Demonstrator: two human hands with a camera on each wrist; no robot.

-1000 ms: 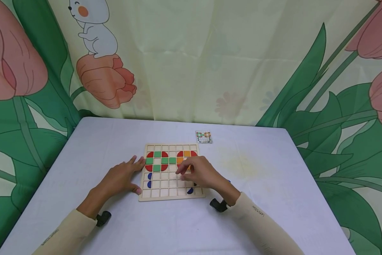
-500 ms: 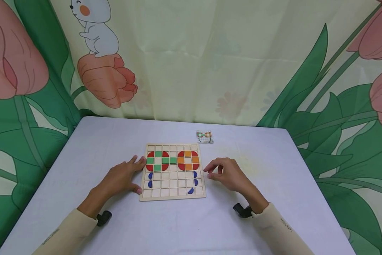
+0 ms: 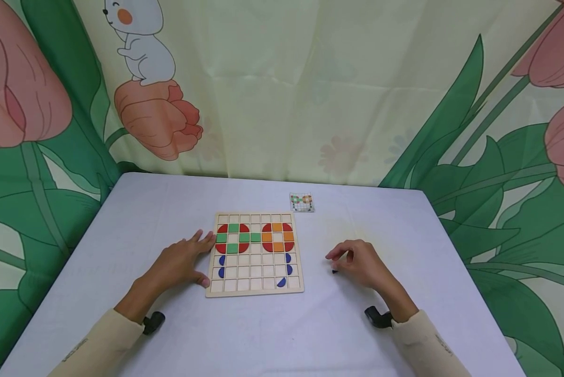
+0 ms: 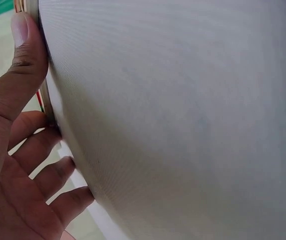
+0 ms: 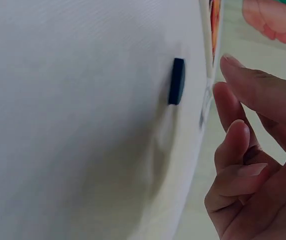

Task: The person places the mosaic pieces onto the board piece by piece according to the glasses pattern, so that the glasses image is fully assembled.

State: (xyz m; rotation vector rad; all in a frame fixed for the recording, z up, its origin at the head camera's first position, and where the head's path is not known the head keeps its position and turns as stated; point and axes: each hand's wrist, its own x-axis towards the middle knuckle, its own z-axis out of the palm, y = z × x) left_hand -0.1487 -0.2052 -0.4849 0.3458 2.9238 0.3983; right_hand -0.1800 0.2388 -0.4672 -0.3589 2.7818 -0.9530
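A wooden grid board point(image 3: 250, 271) lies on the table, with red, green, orange and blue pieces set in its squares. My left hand point(image 3: 178, 263) rests along its left edge, thumb near the lower corner and fingers spread further up. In the left wrist view, the thumb point(image 4: 22, 65) and fingertips touch the board's side. To the right of the board, my right hand point(image 3: 359, 263) hovers over the table with bent fingers and nothing between them. A small dark blue piece point(image 5: 177, 82) lies on the cloth just below these fingertips, apart from them.
Behind the board's right half lies a small pattern card point(image 3: 302, 202) with a similar coloured design. White cloth point(image 3: 272, 335) covers the table. A printed curtain point(image 3: 282, 94) hangs behind the table's far edge.
My right hand has moved from above the board off to the right, over the table near the small blue piece. My left hand stays at the board's edge.
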